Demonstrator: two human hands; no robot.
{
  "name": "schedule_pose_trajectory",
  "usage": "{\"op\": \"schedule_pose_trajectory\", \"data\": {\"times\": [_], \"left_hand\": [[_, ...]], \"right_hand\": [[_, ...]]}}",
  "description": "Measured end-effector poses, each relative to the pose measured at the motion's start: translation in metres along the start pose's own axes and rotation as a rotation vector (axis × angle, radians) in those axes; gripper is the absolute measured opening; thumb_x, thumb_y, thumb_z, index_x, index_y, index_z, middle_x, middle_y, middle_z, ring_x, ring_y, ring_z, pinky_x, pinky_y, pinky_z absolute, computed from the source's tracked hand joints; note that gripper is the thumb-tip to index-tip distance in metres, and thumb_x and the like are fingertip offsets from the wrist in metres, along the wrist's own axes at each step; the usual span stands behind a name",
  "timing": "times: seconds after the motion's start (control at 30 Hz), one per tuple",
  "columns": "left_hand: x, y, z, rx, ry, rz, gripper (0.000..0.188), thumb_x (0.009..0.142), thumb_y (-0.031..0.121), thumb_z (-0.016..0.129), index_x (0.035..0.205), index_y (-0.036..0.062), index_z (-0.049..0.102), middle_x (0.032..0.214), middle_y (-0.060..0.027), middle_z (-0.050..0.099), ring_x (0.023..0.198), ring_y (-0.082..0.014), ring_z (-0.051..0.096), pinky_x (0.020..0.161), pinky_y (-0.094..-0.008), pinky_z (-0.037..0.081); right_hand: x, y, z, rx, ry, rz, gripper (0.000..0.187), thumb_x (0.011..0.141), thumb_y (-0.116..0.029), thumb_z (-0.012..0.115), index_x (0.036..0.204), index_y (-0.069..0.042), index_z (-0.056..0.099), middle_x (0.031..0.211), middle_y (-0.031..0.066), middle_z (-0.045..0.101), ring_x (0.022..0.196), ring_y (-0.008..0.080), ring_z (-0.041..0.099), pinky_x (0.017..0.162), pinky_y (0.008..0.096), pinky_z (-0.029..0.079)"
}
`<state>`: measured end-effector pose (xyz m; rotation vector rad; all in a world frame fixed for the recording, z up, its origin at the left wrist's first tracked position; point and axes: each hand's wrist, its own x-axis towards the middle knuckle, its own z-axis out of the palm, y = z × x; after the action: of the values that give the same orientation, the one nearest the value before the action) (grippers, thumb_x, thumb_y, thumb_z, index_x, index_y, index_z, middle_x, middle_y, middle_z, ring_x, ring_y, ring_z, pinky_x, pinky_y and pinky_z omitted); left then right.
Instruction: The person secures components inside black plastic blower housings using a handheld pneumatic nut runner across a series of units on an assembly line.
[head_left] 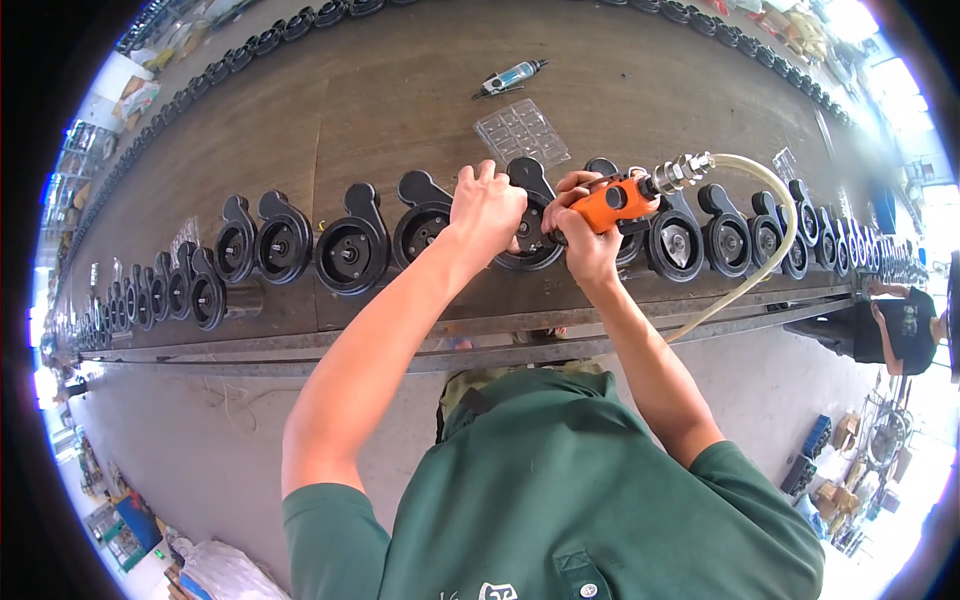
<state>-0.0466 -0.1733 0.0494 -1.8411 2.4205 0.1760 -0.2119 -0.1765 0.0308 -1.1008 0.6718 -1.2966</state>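
Note:
My right hand (588,240) is wrapped round an orange air tool (612,203). Metal fittings (682,174) join its right end to a pale, clear hose. The tool's working tip is hidden by my fingers. To its left my left hand (488,212) has curled fingers at the left side of a round black housing (530,172) with a raised tab. Whatever those fingers pinch, if anything, cannot be made out. The housing stands between both hands, its round face partly covered by them. Another black housing (420,190) is just left of my left hand.
Similar black housings (352,250) line the near edge of the brown table (400,110), left and right. Farther back lie a clear plastic tray (522,132) and a blue-and-silver air tool (512,77). The hose (785,215) loops down on the right. Another person (905,325) is at far right.

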Motion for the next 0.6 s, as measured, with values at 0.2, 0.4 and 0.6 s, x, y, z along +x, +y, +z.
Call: {"op": "schedule_pose_trajectory", "data": {"times": [0.2,0.4,0.6], "left_hand": [[-0.001,-0.005,0.002,-0.06,0.042,0.046,0.048,0.057,0.038,0.095,0.096,0.0144,0.079,0.098,-0.0032,0.073,0.11,-0.0275,0.063,0.09,-0.0431,0.049],[-0.002,-0.004,0.008,-0.076,0.07,0.048,0.043,0.059,0.036,0.093,0.093,0.0139,0.078,0.097,-0.0027,0.073,0.108,-0.0273,0.064,0.088,-0.043,0.049],[-0.005,-0.002,0.01,-0.049,0.071,0.011,0.04,0.06,0.036,0.092,0.091,0.0151,0.078,0.094,-0.0025,0.073,0.105,-0.0264,0.065,0.087,-0.0428,0.05]], "right_hand": [[0.002,0.0,-0.001,-0.013,-0.008,-0.002,0.031,0.082,0.007,0.062,0.112,0.002,0.053,0.079,0.0056,0.064,0.067,0.0112,0.063,0.062,0.0256,0.053],[-0.001,0.0,0.002,-0.087,-0.032,0.049,0.029,0.082,0.005,0.054,0.111,0.003,0.05,0.075,0.0087,0.061,0.067,0.0184,0.06,0.068,0.0326,0.052],[-0.004,-0.01,0.004,0.024,-0.05,0.02,0.028,0.084,0.003,0.057,0.111,0.003,0.053,0.079,0.0055,0.063,0.071,0.0118,0.061,0.07,0.0276,0.052]]}}
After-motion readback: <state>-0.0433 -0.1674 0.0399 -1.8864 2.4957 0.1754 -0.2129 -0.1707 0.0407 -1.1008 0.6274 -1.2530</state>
